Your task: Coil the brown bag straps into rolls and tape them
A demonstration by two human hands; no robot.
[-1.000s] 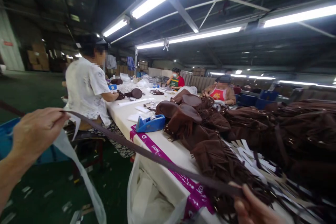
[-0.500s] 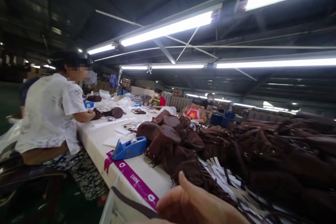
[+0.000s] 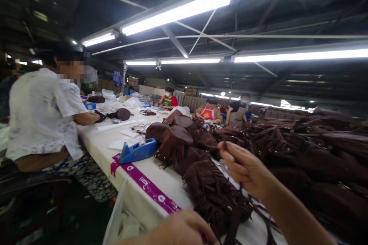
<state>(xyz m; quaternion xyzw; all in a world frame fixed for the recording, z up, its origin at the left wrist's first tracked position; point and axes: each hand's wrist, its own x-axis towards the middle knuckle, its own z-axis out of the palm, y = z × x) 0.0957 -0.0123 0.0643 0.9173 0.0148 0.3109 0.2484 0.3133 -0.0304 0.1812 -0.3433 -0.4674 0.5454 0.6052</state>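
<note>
My right hand [image 3: 244, 168] is raised over the brown bags at lower right. Its fingertips pinch a thin dark brown strap [image 3: 238, 208], which hangs below the hand. At the bottom edge, my left hand [image 3: 186, 227] is blurred and partly cut off, its fingers curled; a bit of purple shows at them, but what they hold is unclear. Just beyond it lies a brown fringed bag [image 3: 212, 187] with metal fittings. Rounded brown bag parts [image 3: 169, 138] are heaped behind that bag.
A blue tape dispenser [image 3: 138, 151] stands on the white table [image 3: 100, 143] beside purple printed tape [image 3: 149, 185] along the edge. More brown bags [image 3: 287, 141] are piled at right. A co-worker in a white shirt [image 3: 43, 111] sits at left; several people work farther back.
My right hand has moved up and right, from open fingers low in view to a pinch on the strap. My left hand has come into view at the bottom. The view has shifted slightly.
</note>
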